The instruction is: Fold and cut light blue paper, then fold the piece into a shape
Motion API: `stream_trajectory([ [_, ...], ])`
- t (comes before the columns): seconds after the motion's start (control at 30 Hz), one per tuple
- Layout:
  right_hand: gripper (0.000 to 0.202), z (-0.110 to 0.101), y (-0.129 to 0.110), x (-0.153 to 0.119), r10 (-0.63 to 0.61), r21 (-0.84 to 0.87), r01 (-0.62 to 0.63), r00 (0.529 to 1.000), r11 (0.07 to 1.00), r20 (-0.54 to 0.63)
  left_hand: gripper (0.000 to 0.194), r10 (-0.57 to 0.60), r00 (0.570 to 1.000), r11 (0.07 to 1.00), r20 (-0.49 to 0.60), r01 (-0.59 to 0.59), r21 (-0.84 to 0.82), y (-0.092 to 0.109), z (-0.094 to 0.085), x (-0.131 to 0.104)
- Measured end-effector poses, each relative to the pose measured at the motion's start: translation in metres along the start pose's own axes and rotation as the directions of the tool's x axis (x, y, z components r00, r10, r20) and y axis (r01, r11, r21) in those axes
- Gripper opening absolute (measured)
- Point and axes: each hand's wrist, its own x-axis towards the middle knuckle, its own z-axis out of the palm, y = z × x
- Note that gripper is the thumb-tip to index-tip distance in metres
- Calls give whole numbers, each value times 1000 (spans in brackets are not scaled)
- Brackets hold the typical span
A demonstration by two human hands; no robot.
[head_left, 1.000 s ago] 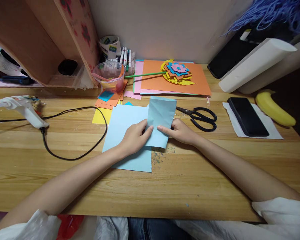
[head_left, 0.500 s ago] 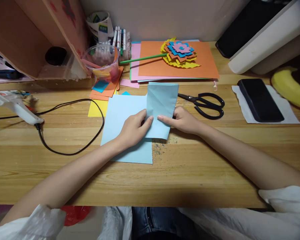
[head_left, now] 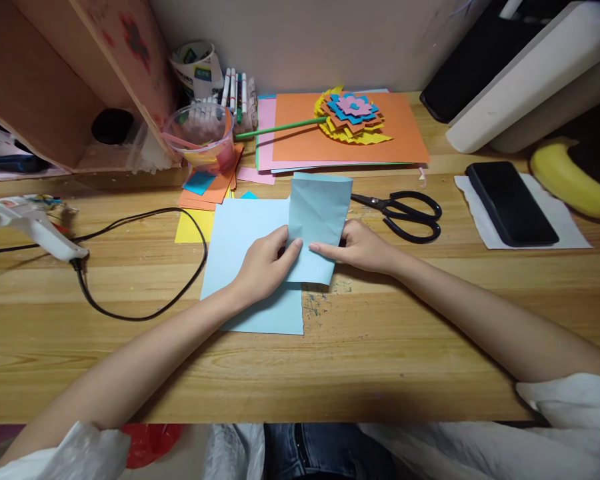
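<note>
A folded light blue paper (head_left: 320,207) is held upright between both hands near the middle of the table. My left hand (head_left: 266,263) pinches its left edge, thumb on the front and fingers behind. From the other side my right hand (head_left: 363,247) grips the right edge, its thumb lying across the front and its fingers mostly hidden behind. Beneath and to the left lies a larger light blue sheet (head_left: 240,227) on the table. Black-handled scissors (head_left: 405,210) rest just behind my right hand, their blades pointing left toward the folded paper.
A glue gun (head_left: 50,233) with a looped black cable lies left. Behind are a plastic cup (head_left: 203,143), markers (head_left: 235,93), coloured sheets (head_left: 290,137) and a layered paper flower (head_left: 353,113) on a green stem. A black phone (head_left: 513,203) and a banana (head_left: 573,180) sit right.
The whole view has shifted slightly, with the table things a little lower in the picture. Both hands keep their hold on the folded paper, with hardly any change in their grip.
</note>
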Motion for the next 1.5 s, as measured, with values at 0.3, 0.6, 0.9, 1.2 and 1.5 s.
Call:
stream_trajectory([
  [0.3,32,1,-1,0,11,52,-11,1000,999,-11,25,-12,1000,1000,0,12,-12,1,0,-1],
  [0.6,34,2,-2,0,27,28,-27,1000,999,-12,26,-30,1000,999,5,31,-34,0,0,-1],
  [0.9,33,1,-3,0,27,33,-27,1000,999,0,24,-27,999,999,18,28,-40,1,-1,-1],
  [1.2,33,2,-1,0,31,36,-31,999,999,8,24,-29,999,999,14,29,-33,1,-2,-1],
  [1.5,32,2,-1,0,25,36,-25,1000,999,-3,24,-25,1000,999,13,25,-25,2,-2,-1],
])
